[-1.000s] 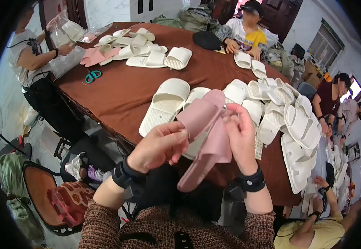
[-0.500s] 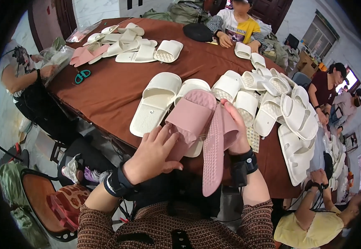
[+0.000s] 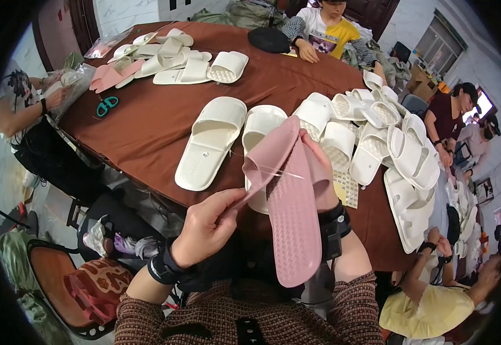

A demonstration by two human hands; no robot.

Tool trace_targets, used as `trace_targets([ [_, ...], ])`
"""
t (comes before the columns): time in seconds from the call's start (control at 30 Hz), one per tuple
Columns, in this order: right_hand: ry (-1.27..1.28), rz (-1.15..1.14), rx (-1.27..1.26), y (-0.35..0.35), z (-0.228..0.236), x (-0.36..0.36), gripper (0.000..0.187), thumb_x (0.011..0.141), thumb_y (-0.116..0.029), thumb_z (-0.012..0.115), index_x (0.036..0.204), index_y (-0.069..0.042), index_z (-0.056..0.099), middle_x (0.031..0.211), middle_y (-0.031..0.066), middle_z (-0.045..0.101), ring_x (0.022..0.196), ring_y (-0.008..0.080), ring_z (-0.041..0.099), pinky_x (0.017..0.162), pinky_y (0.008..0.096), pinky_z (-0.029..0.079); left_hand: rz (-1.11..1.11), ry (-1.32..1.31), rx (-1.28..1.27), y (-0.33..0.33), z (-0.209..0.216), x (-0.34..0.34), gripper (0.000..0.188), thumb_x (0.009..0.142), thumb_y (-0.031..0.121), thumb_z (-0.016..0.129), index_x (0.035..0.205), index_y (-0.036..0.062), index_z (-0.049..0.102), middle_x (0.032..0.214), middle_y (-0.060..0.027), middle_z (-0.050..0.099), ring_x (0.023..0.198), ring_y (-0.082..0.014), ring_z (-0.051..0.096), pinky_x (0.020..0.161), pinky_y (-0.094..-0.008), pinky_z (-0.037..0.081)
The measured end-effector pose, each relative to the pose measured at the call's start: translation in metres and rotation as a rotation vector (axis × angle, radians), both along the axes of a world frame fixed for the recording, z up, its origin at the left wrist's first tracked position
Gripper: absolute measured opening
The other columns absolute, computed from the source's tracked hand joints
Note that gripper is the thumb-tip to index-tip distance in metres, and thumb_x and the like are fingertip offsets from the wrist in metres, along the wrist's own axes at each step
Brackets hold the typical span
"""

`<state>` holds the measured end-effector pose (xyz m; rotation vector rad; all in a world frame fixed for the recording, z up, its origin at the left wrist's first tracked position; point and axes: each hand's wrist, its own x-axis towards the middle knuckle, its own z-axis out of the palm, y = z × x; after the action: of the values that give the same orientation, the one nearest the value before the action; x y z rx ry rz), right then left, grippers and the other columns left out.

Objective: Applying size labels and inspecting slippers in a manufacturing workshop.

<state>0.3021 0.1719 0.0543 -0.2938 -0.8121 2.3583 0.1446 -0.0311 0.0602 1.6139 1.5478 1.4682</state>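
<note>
A pair of pink slippers is held up over the table's near edge. The left slipper (image 3: 270,146) is turned edge-on, and my left hand (image 3: 203,229) pinches its lower end. The right slipper (image 3: 295,241) hangs with its textured sole facing me. My right hand (image 3: 317,150) grips the pair near the top, its fingers partly hidden behind the pink straps. A thin clear strand (image 3: 282,172) stretches between the two slippers. Just beyond lie two white slippers, one at the left (image 3: 211,144) with a small round sticker, the other (image 3: 262,123) partly covered by the pink pair.
A pile of white slippers (image 3: 411,152) covers the table's right side, beside a sticker sheet (image 3: 345,190). More white and pink slippers (image 3: 170,57) lie far left, near teal scissors (image 3: 107,106). Co-workers stand or sit around the brown-covered table (image 3: 147,123). A chair (image 3: 52,282) stands at lower left.
My left hand has gone from resting spread on the left slipper to pinching its end. That slipper has swung edge-on, and the right one has turned its sole toward me.
</note>
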Motion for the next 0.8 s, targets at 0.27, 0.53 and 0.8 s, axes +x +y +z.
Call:
trace_targets([
  [0.27, -0.090, -0.152, -0.092, -0.010, 0.019, -0.019, 0.024, 0.102, -0.024, 0.049, 0.116, -0.009, 0.061, 0.086, -0.0016, 0.064, 0.069, 0.0121, 0.056, 0.067, 0.0260, 0.046, 0.207, -0.131, 0.190, -0.003, 0.011, -0.022, 0.033, 0.091, -0.007, 0.053, 0.124, -0.0051, 0.056, 0.103, -0.0152, 0.072, 0.096, -0.0152, 0.066, 0.086, -0.0267, 0.050],
  [0.53, 0.188, 0.123, -0.028, 0.007, 0.006, -0.016, 0.027, 0.099, -0.015, 0.050, 0.120, 0.001, 0.057, 0.095, 0.0031, 0.063, 0.083, 0.0136, 0.058, 0.077, 0.0281, 0.048, 0.133, -0.169, 0.173, -0.002, 0.020, -0.049, 0.030, 0.091, -0.001, 0.059, 0.121, -0.0047, 0.059, 0.107, -0.0107, 0.069, 0.101, -0.0141, 0.065, 0.086, -0.0266, 0.051],
  [0.8, 0.168, 0.036, 0.185, -0.033, 0.060, -0.014, 0.025, 0.100, -0.017, 0.051, 0.119, -0.003, 0.059, 0.105, 0.0107, 0.067, 0.094, 0.0200, 0.065, 0.082, 0.0346, 0.053, -0.118, -0.398, -0.087, -0.015, -0.027, -0.043, 0.044, 0.097, 0.023, 0.062, 0.129, -0.0056, 0.053, 0.111, -0.0071, 0.063, 0.102, -0.0134, 0.059, 0.091, -0.0294, 0.049],
])
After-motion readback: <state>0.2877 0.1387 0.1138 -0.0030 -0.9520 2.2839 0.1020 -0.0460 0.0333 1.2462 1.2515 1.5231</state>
